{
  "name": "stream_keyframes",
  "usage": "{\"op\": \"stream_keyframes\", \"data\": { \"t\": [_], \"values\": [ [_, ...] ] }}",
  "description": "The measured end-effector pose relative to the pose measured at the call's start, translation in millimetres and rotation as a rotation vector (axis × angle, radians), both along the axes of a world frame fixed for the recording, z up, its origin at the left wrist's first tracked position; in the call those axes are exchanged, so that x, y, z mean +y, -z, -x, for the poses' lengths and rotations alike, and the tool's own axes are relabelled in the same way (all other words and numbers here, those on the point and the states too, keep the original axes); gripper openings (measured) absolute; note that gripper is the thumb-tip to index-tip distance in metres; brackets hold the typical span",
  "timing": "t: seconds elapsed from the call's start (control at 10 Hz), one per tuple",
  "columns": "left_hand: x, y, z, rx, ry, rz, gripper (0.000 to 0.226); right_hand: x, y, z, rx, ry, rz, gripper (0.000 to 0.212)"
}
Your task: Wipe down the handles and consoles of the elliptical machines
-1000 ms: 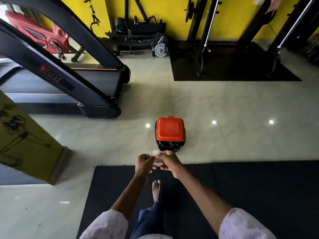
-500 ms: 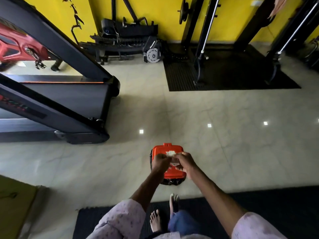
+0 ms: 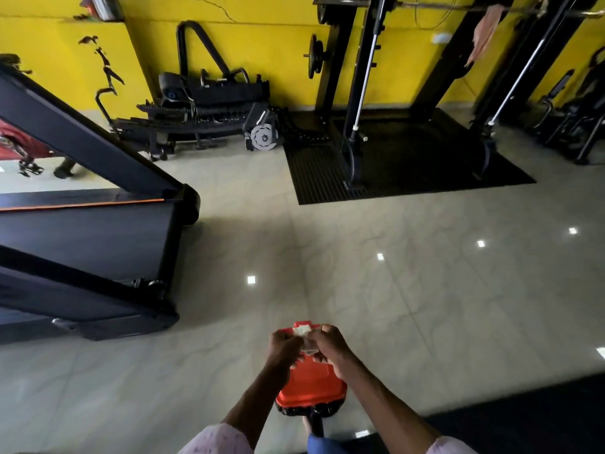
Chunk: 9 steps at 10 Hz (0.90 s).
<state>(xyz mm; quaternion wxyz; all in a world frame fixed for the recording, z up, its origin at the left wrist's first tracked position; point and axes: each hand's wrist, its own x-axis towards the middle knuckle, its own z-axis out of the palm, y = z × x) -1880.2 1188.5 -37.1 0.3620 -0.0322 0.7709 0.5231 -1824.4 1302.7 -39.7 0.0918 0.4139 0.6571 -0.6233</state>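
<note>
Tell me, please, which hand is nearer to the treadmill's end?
Left. The left hand is over the orange bin lid on the treadmill side; the right hand lies farther away.

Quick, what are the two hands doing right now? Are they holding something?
Left hand: fingers curled, pinching the small white wipe.
Right hand: fingers curled, pinching the same wipe, above the bin's orange lid.

Glossy polished tile floor (image 3: 425,290); smooth orange plastic bin lid (image 3: 311,385); ribbed matt rubber mat (image 3: 409,165).
</note>
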Motion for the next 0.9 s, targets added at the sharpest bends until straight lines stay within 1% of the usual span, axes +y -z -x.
{"op": "stream_keyframes", "data": {
  "t": [0.1, 0.2, 0.3, 0.4, 0.5, 0.6, 0.7, 0.8, 0.9],
  "values": [
    [4, 16, -4, -0.05, 0.006, 0.039, 0.012, 5, 13, -4, -0.058, -0.008, 0.008, 0.007],
    [5, 46, -21, -0.145, 0.018, 0.083, 0.01, 12, 38, -17, -0.148, -0.058, 0.005, 0.009],
    [5, 53, -34, -0.23, 0.013, 0.091, 0.006, 15, 54, -30, -0.234, -0.094, 0.01, 0.012],
    [5, 67, -42, -0.32, 0.052, 0.142, 0.012, 15, 72, -46, -0.32, -0.091, 0.059, 0.009],
    [13, 76, -38, -0.337, 0.078, 0.159, 0.01, 20, 84, -39, -0.32, -0.063, 0.035, 0.011],
    [31, 79, -18, -0.255, 0.045, 0.198, 0.031, 33, 95, -13, -0.25, 0.012, -0.019, 0.015],
    [41, 80, 2, -0.171, 0.055, 0.355, 0.035, 44, 101, 2, -0.312, -0.033, -0.097, 0.031],
    [39, 83, 33, -0.119, 0.029, 0.548, 0.041, 74, 103, 12, -0.342, -0.036, -0.193, 0.036],
    [36, 77, 47, -0.169, -0.101, 0.504, 0.039, 95, 103, 21, -0.252, 0.017, -0.156, 0.037]
  ]
}}
